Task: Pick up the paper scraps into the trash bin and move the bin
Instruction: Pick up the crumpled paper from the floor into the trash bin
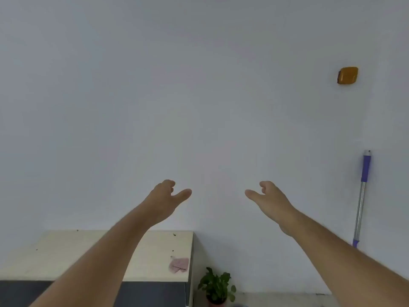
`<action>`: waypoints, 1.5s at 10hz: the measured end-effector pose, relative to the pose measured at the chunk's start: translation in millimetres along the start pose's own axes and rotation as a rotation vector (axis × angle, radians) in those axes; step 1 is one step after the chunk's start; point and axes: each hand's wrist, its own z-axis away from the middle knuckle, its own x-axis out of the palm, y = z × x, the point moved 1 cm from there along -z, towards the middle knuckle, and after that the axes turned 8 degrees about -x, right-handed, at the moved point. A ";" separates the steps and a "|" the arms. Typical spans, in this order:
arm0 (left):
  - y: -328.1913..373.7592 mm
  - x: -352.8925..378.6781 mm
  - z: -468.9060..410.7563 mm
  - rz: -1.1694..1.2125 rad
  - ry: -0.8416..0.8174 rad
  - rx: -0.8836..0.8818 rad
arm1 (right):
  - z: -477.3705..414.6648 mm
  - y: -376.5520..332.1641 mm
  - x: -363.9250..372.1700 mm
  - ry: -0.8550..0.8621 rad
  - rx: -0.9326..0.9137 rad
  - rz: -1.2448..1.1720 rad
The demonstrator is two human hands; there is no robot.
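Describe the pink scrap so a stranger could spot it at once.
Start at the pale-topped cabinet against the white wall, lower left. Follow its top to the right-hand end, near the front edge: the crumpled pink scrap lies there. It is the only pink thing; the marks around it are tiny dark specks.

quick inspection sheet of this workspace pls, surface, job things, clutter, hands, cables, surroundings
surface: pale cabinet top, a few dark specks on it
job's things: pink crumpled paper scrap near the top's right edge; trash bin nothing seen
clutter: nothing seen besides the specks
hands: left hand and right hand raised in front of the wall, both empty, fingers loosely curled, thumbs pointing inward
cables: nothing seen
surroundings: white wall with an orange object mounted on it; purple and silver handle leaning against the wall; small potted plant on the floor right of the cabinet
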 end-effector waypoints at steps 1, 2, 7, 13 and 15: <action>-2.7 14.3 -28.5 -0.005 -0.005 -0.007 | -27.0 15.3 2.9 0.000 -0.006 -0.017; 2.8 33.2 -56.3 -0.014 -0.003 -0.030 | -57.8 27.4 1.8 -0.007 -0.005 -0.012; 18.8 93.6 -183.2 0.007 0.010 -0.047 | -192.1 66.1 11.9 -0.020 0.016 0.006; -77.1 132.3 -264.4 0.029 -0.029 -0.086 | -241.4 127.5 112.7 -0.028 0.046 0.028; -166.3 204.6 -256.8 -0.003 -0.030 -0.172 | -218.7 220.5 187.8 -0.124 0.068 0.043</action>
